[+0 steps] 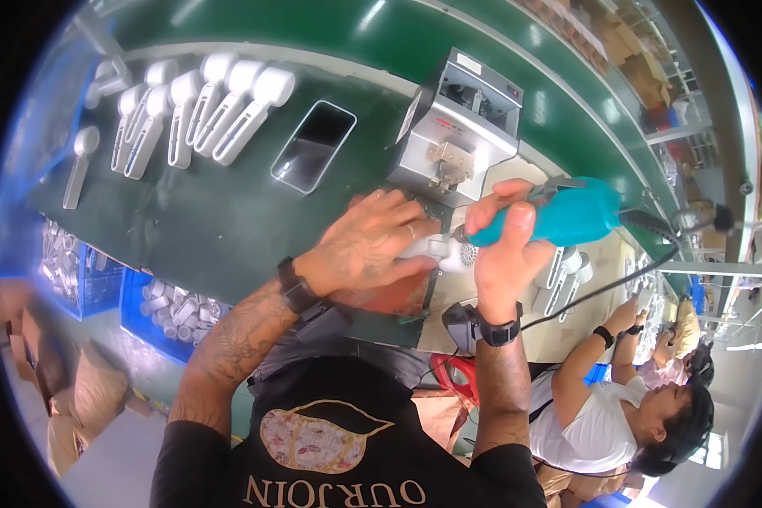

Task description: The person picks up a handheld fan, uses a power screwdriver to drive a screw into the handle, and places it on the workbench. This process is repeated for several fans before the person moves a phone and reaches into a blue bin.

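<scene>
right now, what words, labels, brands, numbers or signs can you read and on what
Black shirt: large pale lettering, wording not copied here.
Grey machine: small red marking, too small to read.
Pale label on its top: too blurred.
Teal power tool: none readable.

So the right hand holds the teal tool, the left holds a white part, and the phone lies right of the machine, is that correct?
Not quite: the head view shows the phone left of the machine. The right hand does hold the teal tool, and the left hand a white part.
</scene>
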### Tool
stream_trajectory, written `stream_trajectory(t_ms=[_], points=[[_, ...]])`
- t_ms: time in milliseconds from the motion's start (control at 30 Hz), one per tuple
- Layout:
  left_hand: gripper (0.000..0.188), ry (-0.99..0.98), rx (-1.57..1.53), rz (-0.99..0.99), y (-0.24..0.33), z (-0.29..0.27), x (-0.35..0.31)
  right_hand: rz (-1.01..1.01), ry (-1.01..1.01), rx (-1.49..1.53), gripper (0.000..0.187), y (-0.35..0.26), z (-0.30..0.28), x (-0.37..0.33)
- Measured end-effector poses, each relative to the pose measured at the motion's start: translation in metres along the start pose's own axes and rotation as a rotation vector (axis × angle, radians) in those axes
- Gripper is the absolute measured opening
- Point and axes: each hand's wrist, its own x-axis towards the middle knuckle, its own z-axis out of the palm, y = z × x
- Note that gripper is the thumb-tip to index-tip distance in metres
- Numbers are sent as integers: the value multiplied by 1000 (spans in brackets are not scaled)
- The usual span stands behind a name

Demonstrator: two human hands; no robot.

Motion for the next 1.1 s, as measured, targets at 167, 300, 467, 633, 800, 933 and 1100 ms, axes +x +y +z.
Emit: stream_trajectory(t_ms=[167,300,467,633,800,933,1100], points=[[44,20,2,-29,-2,4,-3,9,-32,24,52,11,-1,-4],[42,18,9,14,0,1,-1,19,-40,44,49,21,-2,-7],[42,16,42,-18,-2,6,-3,-38,-72,40,45,26,0,-7],[41,-12,22,-27,-1,4,-2,-14,-52,78,45,32,-2,-8],[42,-1,27,-29,0,2,-1,36,-35,-7,43,21,1,-2],[41,21,16,14,0,-3,-2,-31,18,-76,40,8,15,20],[40,38,-21,19,-1,-3,-3,-166,67,-125,35,21,31,53]])
